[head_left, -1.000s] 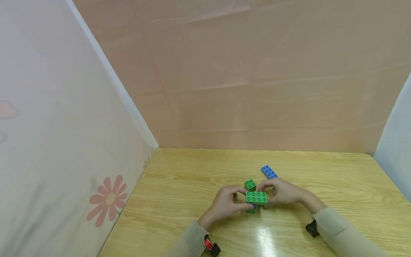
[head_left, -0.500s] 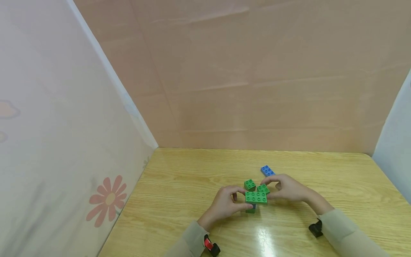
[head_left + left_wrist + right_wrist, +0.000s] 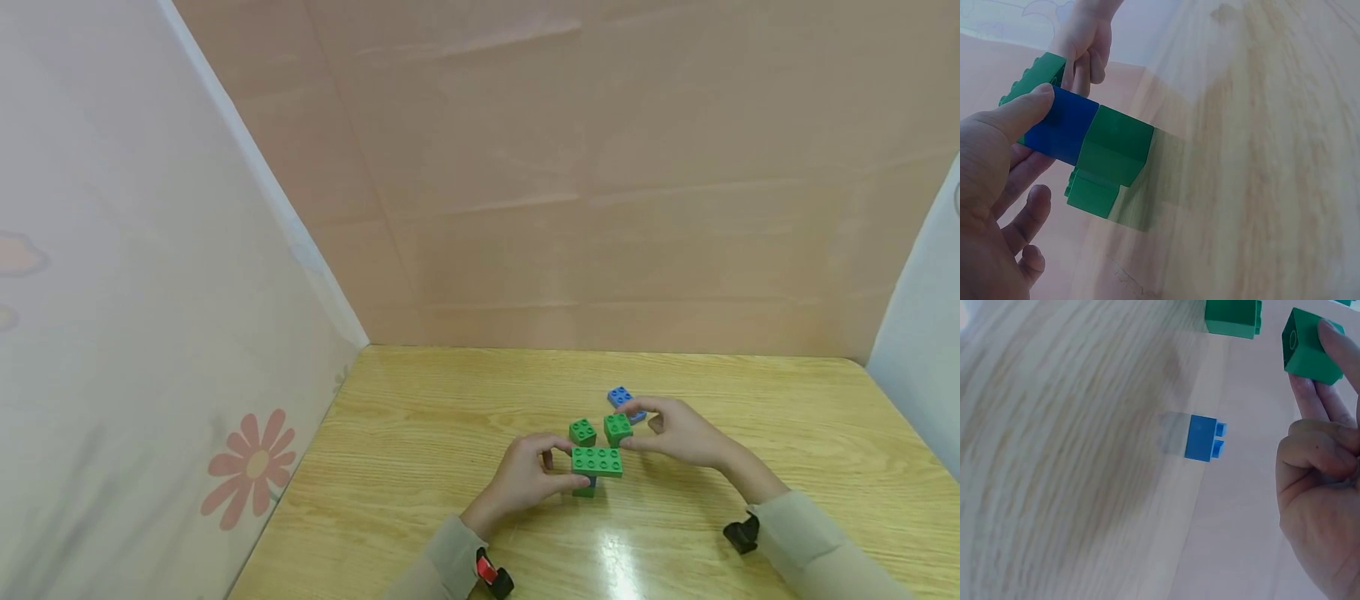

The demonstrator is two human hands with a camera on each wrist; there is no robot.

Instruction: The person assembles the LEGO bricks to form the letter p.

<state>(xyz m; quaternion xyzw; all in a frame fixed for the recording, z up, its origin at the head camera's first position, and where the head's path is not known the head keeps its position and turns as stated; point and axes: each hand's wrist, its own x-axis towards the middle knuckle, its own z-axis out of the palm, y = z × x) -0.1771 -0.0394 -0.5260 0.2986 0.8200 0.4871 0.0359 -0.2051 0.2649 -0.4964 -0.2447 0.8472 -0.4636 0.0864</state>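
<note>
My left hand (image 3: 521,477) pinches a small upright stack of toy building bricks. On top is a long green brick (image 3: 597,462) that juts out to the right, with a blue brick (image 3: 1063,125) under it and a green brick (image 3: 1116,144) at the bottom. The left thumb presses on the blue brick. Between thumb and fingers, my right hand (image 3: 686,433) holds a square green brick (image 3: 617,428), raised above the table; its hollow underside (image 3: 1293,340) shows in the right wrist view. A second square green brick (image 3: 582,432) stands just behind the stack.
Behind the right hand's fingertips, a blue eight-stud brick (image 3: 620,397) lies on the wooden table (image 3: 450,383), partly covered. A beige sheet (image 3: 585,167) rises at the table's back edge, and a pale flowered sheet (image 3: 150,292) stands on the left.
My right hand has moved back and up from beside the stack, bringing the square green brick out from under the long green brick's right end. The left hand stays with the stack.
</note>
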